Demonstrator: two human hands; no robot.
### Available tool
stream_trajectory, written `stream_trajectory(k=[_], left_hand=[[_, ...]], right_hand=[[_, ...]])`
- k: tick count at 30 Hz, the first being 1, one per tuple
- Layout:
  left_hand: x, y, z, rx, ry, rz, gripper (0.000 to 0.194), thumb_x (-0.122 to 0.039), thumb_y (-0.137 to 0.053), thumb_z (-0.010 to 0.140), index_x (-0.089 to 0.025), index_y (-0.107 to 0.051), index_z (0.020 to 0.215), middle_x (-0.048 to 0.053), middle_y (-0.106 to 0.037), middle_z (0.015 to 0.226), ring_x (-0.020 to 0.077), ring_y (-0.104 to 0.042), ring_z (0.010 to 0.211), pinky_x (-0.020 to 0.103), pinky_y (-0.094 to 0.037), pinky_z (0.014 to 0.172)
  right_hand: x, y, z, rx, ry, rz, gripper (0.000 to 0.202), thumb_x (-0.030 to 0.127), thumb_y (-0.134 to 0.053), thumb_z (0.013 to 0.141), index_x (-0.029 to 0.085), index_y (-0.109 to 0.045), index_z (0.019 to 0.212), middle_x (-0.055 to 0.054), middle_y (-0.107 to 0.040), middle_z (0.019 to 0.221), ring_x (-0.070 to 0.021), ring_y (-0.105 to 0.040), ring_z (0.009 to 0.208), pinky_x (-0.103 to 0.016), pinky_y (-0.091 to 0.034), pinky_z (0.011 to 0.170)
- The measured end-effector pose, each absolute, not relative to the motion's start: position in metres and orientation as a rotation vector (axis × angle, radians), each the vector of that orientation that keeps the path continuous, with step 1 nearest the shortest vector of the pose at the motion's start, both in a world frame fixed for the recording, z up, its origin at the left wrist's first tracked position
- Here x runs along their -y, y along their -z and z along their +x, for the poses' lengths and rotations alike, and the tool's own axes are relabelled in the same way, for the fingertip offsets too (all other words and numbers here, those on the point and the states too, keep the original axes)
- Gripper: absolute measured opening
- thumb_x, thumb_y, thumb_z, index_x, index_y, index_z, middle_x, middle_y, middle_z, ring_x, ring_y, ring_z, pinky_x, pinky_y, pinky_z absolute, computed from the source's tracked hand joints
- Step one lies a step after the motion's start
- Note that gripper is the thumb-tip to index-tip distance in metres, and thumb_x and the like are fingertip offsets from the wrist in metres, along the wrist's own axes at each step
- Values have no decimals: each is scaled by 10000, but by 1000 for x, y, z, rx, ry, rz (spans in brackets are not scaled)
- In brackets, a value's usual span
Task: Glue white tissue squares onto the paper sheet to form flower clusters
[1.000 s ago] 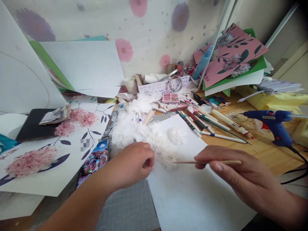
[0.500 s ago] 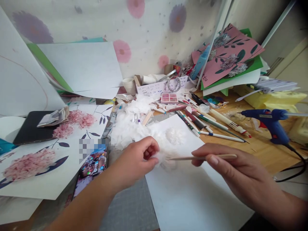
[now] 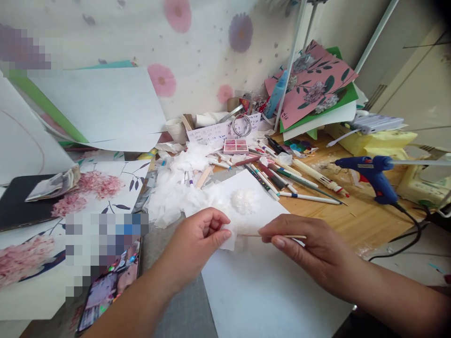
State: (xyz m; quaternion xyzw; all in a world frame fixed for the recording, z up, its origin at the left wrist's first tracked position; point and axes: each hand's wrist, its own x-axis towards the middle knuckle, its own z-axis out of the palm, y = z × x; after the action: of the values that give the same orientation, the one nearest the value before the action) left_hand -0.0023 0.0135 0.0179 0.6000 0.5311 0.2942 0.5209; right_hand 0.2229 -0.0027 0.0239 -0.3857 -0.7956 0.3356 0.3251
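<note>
Head view: L hand now pinches a small, thin, white tissue piece, not visible there a moment ago. R hand grips a slim tan wooden stick, tip now near tissue's edge, above lg. flat white sheet.

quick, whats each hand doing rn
Left hand: closed in a pinch grip on a thin white piece.
Right hand: closed, holding a thin wooden stick, tip pointing toward the white piece.
</note>
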Motion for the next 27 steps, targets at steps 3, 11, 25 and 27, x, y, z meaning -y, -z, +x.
stream_trajectory(k=[3,11,25,27], left_hand=[[-14,-17,-2,-1320,-700,1498,162,-294,-525,793,-206,-551,926,-10,-556,770,136,-536,701,255,-426,616],[-11,-20,7,-1302,-739,1503,84,-265,-562,770,-184,-538,768,-35,-516,663,109,-485,612,229,-385,553],[-20,-9,16,-1542,-689,1850,91,-233,-566,766,-192,-574,686,2,-545,828,160,-529,781,300,-423,700],[-21,-9,16,-1555,-682,1855,93,-248,-583,763,-191,-585,690,4,-557,827,167,-534,786,305,-421,702]], right_hand=[[1,-22,224,2061,-853,-1049,214,258,-466,913,199,-661,977,-41,-680,846,-130,-623,781,-240,-485,683],[-4,-20,226,2002,-864,-1082,214,283,-476,907,193,-664,957,-29,-686,844,-117,-636,770,-220,-487,678],[0,-29,228,1934,-690,-1085,169,263,-490,889,201,-647,888,-27,-689,774,-133,-647,699,-235,-495,626],[2,-35,227,1969,-644,-1001,154,221,-484,889,200,-636,881,-11,-672,743,-112,-628,669,-213,-476,610]])
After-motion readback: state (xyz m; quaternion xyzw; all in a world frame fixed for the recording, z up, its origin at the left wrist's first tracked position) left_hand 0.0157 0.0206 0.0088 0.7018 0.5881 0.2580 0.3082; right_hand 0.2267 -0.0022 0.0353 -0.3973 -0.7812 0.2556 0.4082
